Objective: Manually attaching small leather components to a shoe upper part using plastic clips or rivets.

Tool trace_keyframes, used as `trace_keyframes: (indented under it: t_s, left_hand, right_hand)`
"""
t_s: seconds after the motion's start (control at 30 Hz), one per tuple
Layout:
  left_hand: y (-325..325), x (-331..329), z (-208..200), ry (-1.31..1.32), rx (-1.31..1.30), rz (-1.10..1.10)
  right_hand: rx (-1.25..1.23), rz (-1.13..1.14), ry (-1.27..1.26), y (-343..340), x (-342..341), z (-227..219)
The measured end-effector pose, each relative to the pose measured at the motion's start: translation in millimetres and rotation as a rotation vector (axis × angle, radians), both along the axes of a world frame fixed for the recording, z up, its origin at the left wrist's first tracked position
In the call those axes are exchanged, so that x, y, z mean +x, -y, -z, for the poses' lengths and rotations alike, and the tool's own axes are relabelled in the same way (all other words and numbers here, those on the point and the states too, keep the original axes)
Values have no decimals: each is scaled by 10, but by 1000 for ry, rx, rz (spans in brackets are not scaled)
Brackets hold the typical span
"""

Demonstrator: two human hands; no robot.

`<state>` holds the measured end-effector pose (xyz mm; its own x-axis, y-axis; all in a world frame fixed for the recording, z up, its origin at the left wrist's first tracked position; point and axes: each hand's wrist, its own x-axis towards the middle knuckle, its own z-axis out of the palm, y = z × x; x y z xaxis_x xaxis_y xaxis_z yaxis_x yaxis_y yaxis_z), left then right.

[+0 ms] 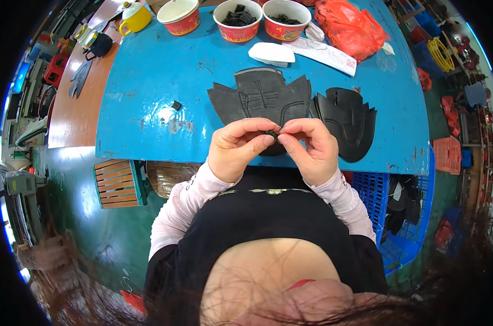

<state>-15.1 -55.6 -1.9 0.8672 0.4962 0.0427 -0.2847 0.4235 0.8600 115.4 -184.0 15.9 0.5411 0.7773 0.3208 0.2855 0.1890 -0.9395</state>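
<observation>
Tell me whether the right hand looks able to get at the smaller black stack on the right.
Probably yes: the smaller black stack lies close by the right hand, with nothing visible between them. That hand, though, seems occupied, pinching a small dark piece along with the left hand.

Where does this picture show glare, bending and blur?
Head view: white glare on the blue table, beside the small black piece; fisheye bending along the table's right edge; hair strands blurred at the lower rim; the dark piece between the fingers too small to make out.

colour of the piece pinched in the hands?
The piece is black, seen best in the head view.
</observation>
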Motion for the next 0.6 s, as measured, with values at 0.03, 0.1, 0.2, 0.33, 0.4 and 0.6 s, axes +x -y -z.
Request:
trace_keyframes:
  t_s: [0.03,0.1,0.2,0.33,0.4,0.6]
  left_hand:
    - [-20,-29,25,-19,74,-27]
    - [-34,-71,39,-39,144,-59]
    - [-23,-103,26,-31,236,-145]
    - [-100,-135,65,-14,418,-107]
    - [-117,-132,83,10,493,-105]
    - [-180,-157,97,-43,278,-191]
  right_hand:
    - [1,-8,1,-40,-25,0]
    - [-22,12,32,-98,-74,2]
    - [-60,42,240,-152,-140,34]
    - [20,-141,-176,-160,-158,225]
    - [19,-195,-308,-173,-168,226]
    - [78,-132,-201,-189,5,245]
